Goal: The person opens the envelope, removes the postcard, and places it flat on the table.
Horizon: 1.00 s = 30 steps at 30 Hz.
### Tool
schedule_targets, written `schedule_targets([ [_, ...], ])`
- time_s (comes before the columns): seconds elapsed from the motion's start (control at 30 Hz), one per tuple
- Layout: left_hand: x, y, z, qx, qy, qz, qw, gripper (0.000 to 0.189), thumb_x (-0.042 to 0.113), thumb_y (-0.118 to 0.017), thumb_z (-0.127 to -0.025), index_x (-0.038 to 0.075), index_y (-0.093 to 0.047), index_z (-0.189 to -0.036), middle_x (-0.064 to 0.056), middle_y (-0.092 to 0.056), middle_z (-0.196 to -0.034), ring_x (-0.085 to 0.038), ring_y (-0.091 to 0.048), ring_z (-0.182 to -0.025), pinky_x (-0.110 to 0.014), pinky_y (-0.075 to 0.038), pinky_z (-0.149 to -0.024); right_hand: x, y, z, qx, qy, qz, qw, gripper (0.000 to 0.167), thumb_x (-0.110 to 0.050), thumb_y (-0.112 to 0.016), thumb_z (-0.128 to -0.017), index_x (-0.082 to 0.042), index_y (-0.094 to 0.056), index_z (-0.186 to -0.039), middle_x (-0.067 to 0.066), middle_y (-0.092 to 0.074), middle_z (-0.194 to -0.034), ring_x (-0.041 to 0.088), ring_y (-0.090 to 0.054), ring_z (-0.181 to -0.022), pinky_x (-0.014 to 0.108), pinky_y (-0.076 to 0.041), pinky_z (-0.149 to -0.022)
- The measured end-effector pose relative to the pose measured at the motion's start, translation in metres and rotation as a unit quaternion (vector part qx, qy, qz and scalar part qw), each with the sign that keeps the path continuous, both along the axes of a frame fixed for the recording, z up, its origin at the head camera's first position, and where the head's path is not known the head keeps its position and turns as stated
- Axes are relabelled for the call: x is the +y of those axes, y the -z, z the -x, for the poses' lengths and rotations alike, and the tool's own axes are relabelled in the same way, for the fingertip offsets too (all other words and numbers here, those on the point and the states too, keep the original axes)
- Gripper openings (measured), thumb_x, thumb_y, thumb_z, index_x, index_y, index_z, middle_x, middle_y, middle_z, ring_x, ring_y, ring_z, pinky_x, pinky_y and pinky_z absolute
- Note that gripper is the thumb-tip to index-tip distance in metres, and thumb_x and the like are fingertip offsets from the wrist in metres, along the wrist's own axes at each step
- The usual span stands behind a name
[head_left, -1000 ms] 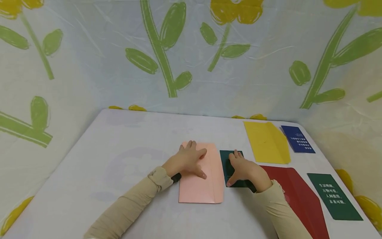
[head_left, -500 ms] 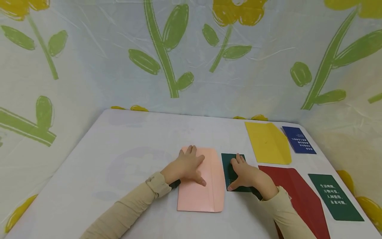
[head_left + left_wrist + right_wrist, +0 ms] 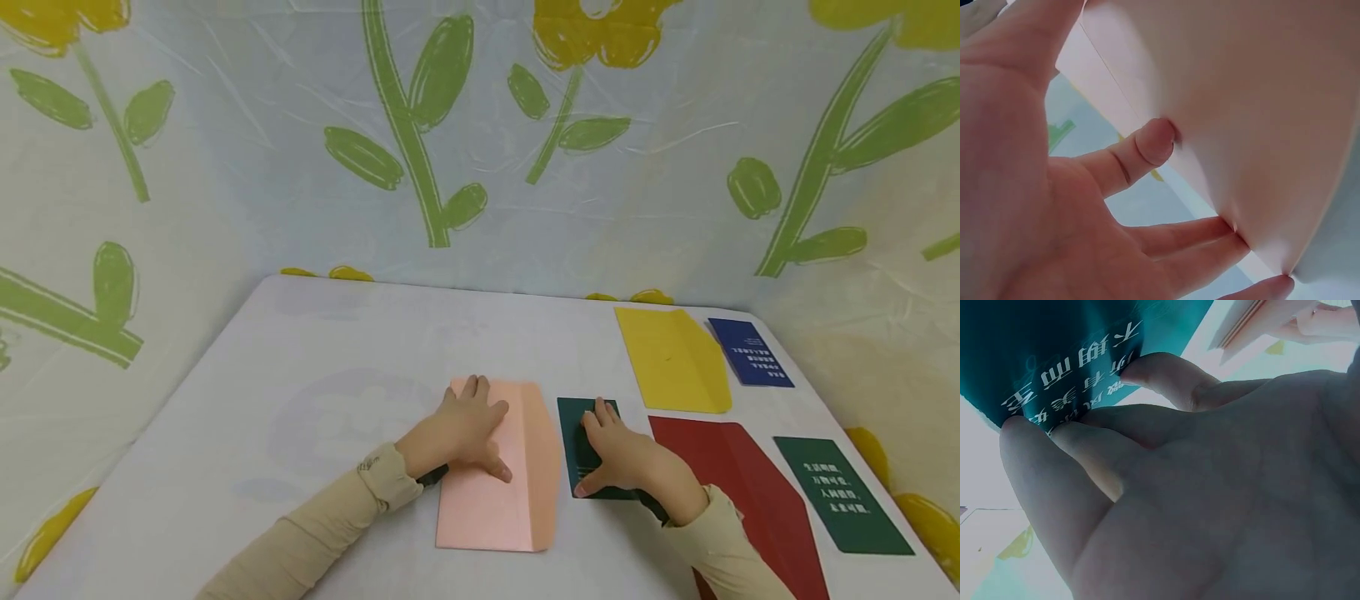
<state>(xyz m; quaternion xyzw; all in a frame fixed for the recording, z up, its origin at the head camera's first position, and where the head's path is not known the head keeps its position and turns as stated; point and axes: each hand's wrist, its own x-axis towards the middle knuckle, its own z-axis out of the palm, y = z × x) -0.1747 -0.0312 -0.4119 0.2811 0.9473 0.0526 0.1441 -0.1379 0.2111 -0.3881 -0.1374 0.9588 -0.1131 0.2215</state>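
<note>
A pink envelope [image 3: 487, 508] lies on the white table in the head view, its flap [image 3: 542, 475] along the right side. My left hand [image 3: 463, 429] rests on it with fingers and thumb spread; in the left wrist view the fingertips touch the pink paper [image 3: 1260, 125]. Just right of the envelope lies a dark green card [image 3: 573, 417]. On that card my right hand [image 3: 622, 454] presses with spread fingertips and thumb. White characters show on the card [image 3: 1060, 337] in the right wrist view. The hand covers much of the card's right part.
To the right lie a red envelope [image 3: 738, 475], partly under the right sleeve, and a green card [image 3: 842, 496] with white writing. Behind them are a yellow envelope [image 3: 671, 358] and a blue card [image 3: 750, 352]. A flower-printed sheet [image 3: 262, 150] stands behind the table.
Both hands have slid toward the person, and the pink envelope and dark green card have moved with them. The envelope's flap now stands out more distinctly, with the gap to the card a little wider.
</note>
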Motion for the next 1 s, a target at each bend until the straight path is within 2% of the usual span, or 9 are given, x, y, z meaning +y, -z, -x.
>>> schedule_targets([
  [0.2,-0.001,0.003,-0.008,0.011,-0.002,0.000,0.9999,0.097,0.072,-0.077,-0.068,0.015,-0.050,-0.141,-0.032,-0.025,-0.154,-0.047,-0.021,-0.145,-0.068,-0.030,-0.105,0.000,0.001,-0.008,-0.006,0.004,0.009,0.9999,0.109,-0.037,-0.091,-0.069,0.012,-0.031,-0.146,0.039,-0.011,-0.156,0.053,-0.013,-0.144,0.070,-0.034,-0.099],
  [0.53,-0.001,-0.003,-0.025,0.004,-0.016,0.009,0.9998,0.095,0.072,-0.077,-0.068,0.014,-0.050,-0.139,-0.032,-0.024,-0.154,-0.046,-0.020,-0.145,-0.067,-0.030,-0.106,0.000,0.004,-0.021,-0.011,0.007,0.002,0.9999,0.108,-0.039,-0.091,-0.068,0.011,-0.034,-0.145,0.038,-0.012,-0.156,0.053,-0.013,-0.144,0.068,-0.038,-0.096],
  [0.87,0.000,0.005,-0.024,-0.021,-0.029,-0.046,0.9983,0.098,0.069,-0.077,-0.071,0.011,-0.045,-0.143,-0.035,-0.014,-0.157,-0.048,-0.008,-0.147,-0.070,-0.019,-0.109,0.000,0.005,-0.023,-0.004,0.006,-0.006,1.0000,0.107,-0.038,-0.091,-0.067,0.011,-0.036,-0.144,0.039,-0.013,-0.155,0.053,-0.014,-0.144,0.068,-0.041,-0.094],
  [1.0,-0.002,0.003,-0.024,-0.033,-0.035,-0.056,0.9973,0.101,0.067,-0.078,-0.071,0.011,-0.043,-0.146,-0.034,-0.011,-0.158,-0.047,-0.005,-0.148,-0.069,-0.016,-0.110,-0.001,0.004,-0.023,-0.005,0.004,-0.003,1.0000,0.107,-0.039,-0.091,-0.067,0.011,-0.036,-0.144,0.039,-0.013,-0.155,0.053,-0.014,-0.144,0.067,-0.041,-0.094],
])
